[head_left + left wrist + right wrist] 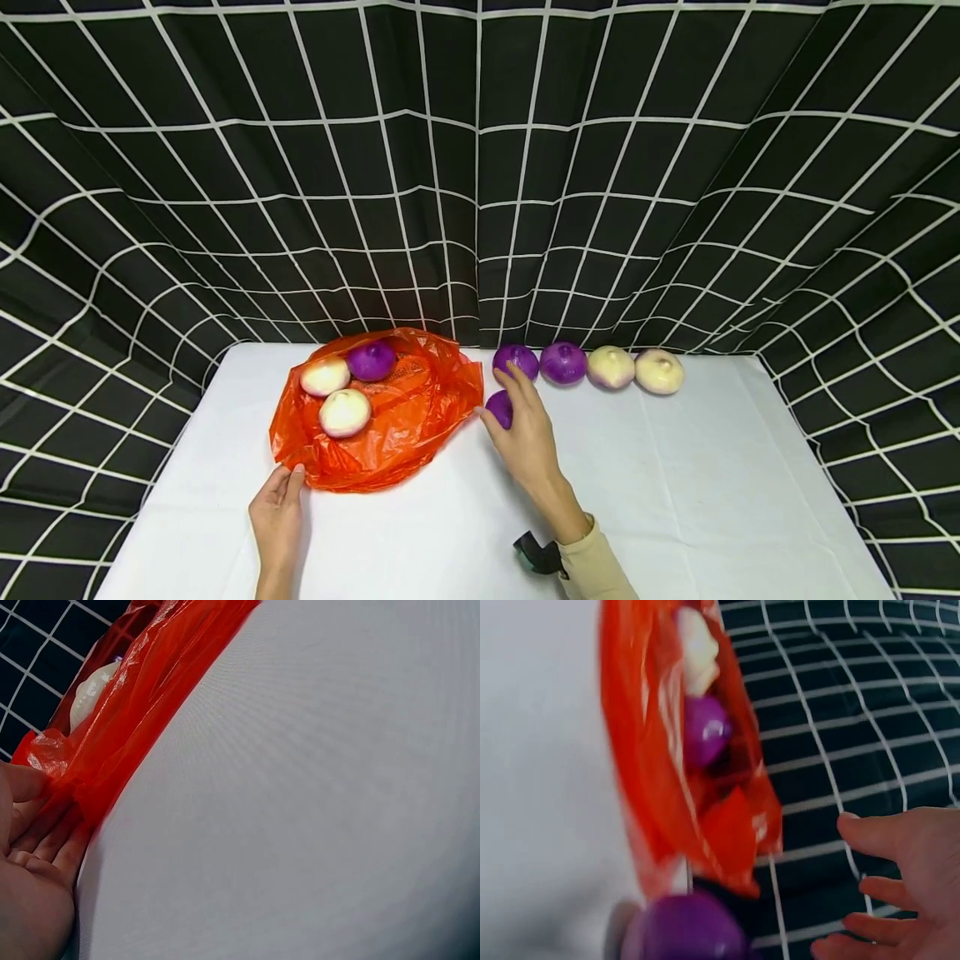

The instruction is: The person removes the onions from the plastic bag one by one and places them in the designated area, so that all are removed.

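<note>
Left hand [277,512] pinches one red bag [405,425] of three turnip-like vegetables [345,412], right hand [528,442] spread beside five more [563,364], on white tablecloth [720,483] amid gridded curtains [600,167].

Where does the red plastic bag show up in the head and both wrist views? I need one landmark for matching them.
Head: red bag left of centre on the white table, its near left edge held by the left hand.
Left wrist: red bag at upper left, slanting from that hand to the top edge.
Right wrist: red bag left of centre, running down from the top edge.
Shared landmark: black cloth with white grid lines.
</note>
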`<state>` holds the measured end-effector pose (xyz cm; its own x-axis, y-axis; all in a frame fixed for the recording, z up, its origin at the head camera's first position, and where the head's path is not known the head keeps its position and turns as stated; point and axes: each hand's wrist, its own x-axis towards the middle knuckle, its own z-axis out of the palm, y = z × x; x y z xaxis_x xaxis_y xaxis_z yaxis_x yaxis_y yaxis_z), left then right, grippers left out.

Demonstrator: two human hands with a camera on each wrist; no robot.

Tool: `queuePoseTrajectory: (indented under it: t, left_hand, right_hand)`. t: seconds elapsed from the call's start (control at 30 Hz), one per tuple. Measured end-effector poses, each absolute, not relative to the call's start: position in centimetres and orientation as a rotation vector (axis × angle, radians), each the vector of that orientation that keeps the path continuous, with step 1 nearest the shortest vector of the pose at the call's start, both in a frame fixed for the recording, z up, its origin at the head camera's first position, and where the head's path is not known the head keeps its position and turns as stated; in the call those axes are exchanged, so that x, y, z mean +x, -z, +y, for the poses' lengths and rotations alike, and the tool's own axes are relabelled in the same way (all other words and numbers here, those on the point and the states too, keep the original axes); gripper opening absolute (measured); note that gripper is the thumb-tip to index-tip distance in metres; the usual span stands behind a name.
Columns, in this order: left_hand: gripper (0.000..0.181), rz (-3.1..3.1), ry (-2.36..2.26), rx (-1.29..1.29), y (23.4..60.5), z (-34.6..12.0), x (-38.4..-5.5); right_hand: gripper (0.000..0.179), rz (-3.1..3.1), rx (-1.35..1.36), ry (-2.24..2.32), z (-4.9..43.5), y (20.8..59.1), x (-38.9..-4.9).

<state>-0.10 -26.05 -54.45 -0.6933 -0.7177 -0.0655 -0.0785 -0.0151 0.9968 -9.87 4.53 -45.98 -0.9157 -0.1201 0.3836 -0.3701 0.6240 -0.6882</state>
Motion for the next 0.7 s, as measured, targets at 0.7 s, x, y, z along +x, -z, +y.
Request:
queuePoseTrajectory:
  t: [0.7]
  left_hand:
    - [0.009,-1.781,1.751,0.850,54.3,-25.8,0.1]
  right_hand:
    - [0.063,-2.664,0.757,-1.311,-9.8,48.0,-9.1]
